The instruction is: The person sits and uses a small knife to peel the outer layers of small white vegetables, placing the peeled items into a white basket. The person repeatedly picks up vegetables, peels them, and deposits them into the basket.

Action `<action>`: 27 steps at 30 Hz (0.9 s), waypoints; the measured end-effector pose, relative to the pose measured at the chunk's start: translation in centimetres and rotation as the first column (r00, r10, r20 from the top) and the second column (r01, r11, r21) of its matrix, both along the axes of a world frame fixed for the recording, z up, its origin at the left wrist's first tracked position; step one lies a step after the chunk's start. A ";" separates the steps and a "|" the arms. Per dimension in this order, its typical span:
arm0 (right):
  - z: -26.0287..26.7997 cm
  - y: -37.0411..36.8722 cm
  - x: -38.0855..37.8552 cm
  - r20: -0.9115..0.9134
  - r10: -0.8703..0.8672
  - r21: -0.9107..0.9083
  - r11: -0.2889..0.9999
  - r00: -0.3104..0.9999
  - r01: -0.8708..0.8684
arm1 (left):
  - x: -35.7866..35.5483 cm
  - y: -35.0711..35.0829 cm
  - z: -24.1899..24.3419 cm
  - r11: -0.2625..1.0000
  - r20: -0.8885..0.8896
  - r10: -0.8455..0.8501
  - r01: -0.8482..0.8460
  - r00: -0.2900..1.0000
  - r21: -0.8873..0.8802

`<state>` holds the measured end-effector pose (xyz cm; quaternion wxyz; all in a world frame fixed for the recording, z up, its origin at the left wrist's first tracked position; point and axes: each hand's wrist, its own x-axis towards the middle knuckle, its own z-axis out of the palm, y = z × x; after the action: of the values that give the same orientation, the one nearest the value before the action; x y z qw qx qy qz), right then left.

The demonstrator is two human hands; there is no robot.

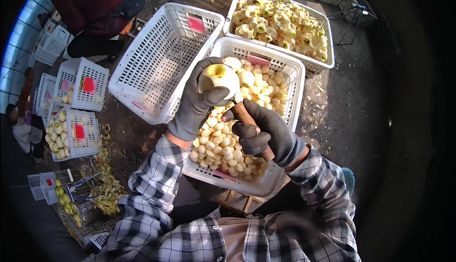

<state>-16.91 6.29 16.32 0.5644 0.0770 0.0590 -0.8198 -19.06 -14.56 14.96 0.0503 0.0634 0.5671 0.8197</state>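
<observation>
My left hand (197, 101), in a grey work glove, holds a peeled pale fruit (228, 83) with a yellow-green hollow at its stem end. My right hand (265, 130), gloved too with some fingertips bare, grips the wooden handle (245, 115) of a tool. The tool's metal end meets the lower right side of the fruit; its tip is hidden. Below both hands, a white plastic crate (299, 94) holds many pale round fruit balls (228, 151). Two larger peeled fruits, one being a whole fruit (246, 78), lie on the balls beside my left hand.
A second white crate (149, 62) stands at the left. Behind, another crate (329, 41) is heaped with scooped fruit pieces (278, 23). Peelings (107, 190) and crates of peeled fruit (58, 133) lie farther left. A person (92, 5) bends at the upper left; another sits at the left edge.
</observation>
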 end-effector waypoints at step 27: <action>1.5 -0.8 0.4 -0.561 0.823 0.064 0.147 -0.087 0.987 | -0.2 0.3 0.7 0.963 0.115 -0.025 -0.007 0.993 0.268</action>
<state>-16.50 5.49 17.77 -0.0924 -0.2035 0.9233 -0.3123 -19.23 -14.25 15.64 0.0781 0.0237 0.4466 0.8910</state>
